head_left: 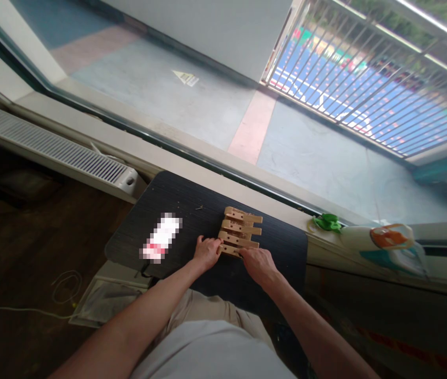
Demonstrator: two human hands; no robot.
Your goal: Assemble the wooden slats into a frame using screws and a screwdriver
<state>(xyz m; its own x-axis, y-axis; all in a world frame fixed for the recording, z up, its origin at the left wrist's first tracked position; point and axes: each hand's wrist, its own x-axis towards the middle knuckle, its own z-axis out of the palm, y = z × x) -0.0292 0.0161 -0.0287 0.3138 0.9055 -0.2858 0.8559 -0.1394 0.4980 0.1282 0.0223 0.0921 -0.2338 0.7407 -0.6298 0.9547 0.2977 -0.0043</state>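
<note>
A light-brown wooden assembly (241, 228) lies on the dark tabletop (192, 226). It is made of several parallel slats with small dark holes and rounded left ends, and their right ends stick out like prongs. My left hand (208, 253) is closed at the left end of the slats nearest me, with the fingertips against the wood. My right hand (260, 263) is closed at the right side of the nearest slat, and its fingers hide that end. What joins the slats underneath is too small to make out.
A pixelated white, phone-like shape (161, 237) lies on the table's left. Small bits (199, 207) sit near the back edge. A radiator (50, 139) stands left, below a large window. Green and orange-white items (328, 222) rest on the sill at right. A thin cable (22, 310) crosses the floor.
</note>
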